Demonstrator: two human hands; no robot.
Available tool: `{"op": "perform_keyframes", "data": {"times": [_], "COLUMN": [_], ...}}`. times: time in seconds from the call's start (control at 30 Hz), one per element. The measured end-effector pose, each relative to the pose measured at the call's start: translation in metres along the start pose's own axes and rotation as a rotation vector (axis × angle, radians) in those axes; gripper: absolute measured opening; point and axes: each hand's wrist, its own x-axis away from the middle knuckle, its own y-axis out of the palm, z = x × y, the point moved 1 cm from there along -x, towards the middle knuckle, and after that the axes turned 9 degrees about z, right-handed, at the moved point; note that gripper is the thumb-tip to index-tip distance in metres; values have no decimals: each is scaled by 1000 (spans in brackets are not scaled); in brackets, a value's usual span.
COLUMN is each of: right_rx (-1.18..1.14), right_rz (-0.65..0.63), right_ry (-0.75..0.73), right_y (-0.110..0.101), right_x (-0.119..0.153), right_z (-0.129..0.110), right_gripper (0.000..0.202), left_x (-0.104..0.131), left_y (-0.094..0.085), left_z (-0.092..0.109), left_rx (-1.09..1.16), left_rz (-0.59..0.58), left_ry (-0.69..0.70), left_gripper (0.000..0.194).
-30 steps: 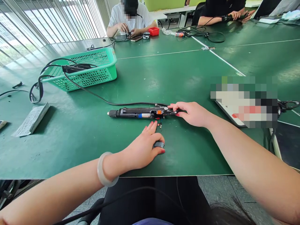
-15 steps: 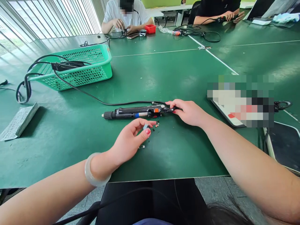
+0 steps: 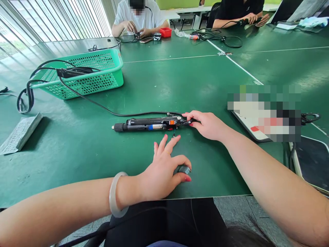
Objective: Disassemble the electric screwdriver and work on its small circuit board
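Note:
A black rod-shaped tool [image 3: 146,124] with its casing partly open, showing blue, white and orange parts, lies across the green table. My right hand [image 3: 205,124] grips the cable end at the tool's right side between thumb and fingers. Nearer the table's front edge, my left hand [image 3: 164,168] pinches a small grey-blue piece [image 3: 183,169] between thumb and index finger, its other fingers spread. Thin wires with tiny parts [image 3: 174,134] hang out below the tool, partly hidden by the left fingertips.
A green basket [image 3: 113,75] holding black cables stands at the back left. A paper-covered block [image 3: 22,133] lies at the left. On the right are a blurred pale object [image 3: 246,120] and a dark tray [image 3: 312,159]. Two people sit across the table with a red box [image 3: 165,32].
My left hand has moved right and toward the front edge with the grey-blue piece, its other fingers now spread. The tool and my right hand are nearly where they were.

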Motion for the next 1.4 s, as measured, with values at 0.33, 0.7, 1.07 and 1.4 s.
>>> {"op": "perform_keyframes", "data": {"times": [0.33,0.7,1.07,1.4], "right_rx": [-3,57,-141,174], "right_rz": [-1,40,106,133], "right_ry": [-23,34,23,-256], "right_y": [0,-2,4,-4], "right_x": [1,0,-1,-4], "right_z": [2,-2,-10,-8], "right_gripper": [9,19,28,25], "left_x": [-27,-27,-22,-29], "left_y": [-1,-100,-80,-79], "left_z": [3,-62,-58,-64], "left_rx": [-64,47,-29,-192], "left_rz": [83,570,58,171], "left_ry": [269,75,242,404], "left_gripper": [12,16,15,14]}}
